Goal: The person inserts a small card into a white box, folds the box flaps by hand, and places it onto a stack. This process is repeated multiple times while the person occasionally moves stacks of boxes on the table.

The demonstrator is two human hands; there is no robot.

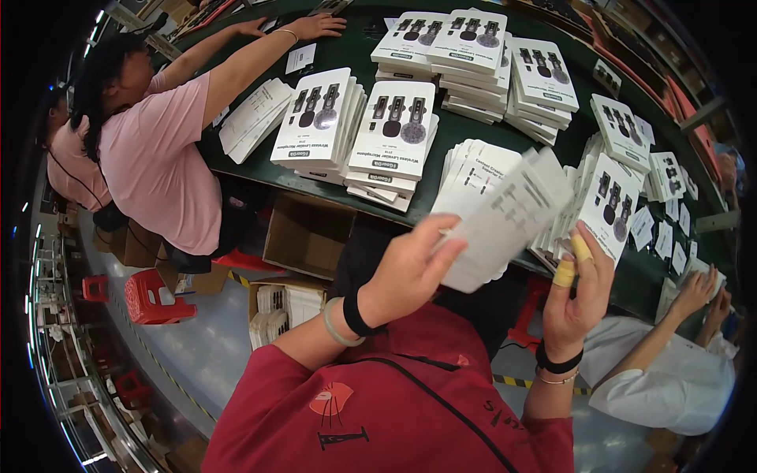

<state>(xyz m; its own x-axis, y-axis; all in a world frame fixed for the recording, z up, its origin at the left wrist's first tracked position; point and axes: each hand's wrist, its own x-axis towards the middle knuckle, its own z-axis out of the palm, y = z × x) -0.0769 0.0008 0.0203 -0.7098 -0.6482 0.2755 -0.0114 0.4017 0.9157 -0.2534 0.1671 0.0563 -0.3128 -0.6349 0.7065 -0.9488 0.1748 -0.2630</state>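
Observation:
My left hand (414, 264) pinches the near edge of a thin white printed carton (512, 221), which tilts up and is blurred by motion. Behind it, a fanned pile of similar flat white cartons (473, 169) lies on the table edge, partly covered. My right hand (579, 292), with yellow wraps on two fingers, has its fingers apart and holds nothing. Its fingertips are at the near edge of a stack of white cartons (609, 201) picturing black microphones; whether they touch it is unclear. Both wrists wear black bands.
More stacks of these cartons stand on the dark green table (347, 59), at left (315, 118) and far middle (473, 47). Small white cards (662, 236) lie at right. A person in pink (169, 150) reaches across from the left; a white-sleeved person (662, 370) works at right. An open cardboard box (303, 236) sits below.

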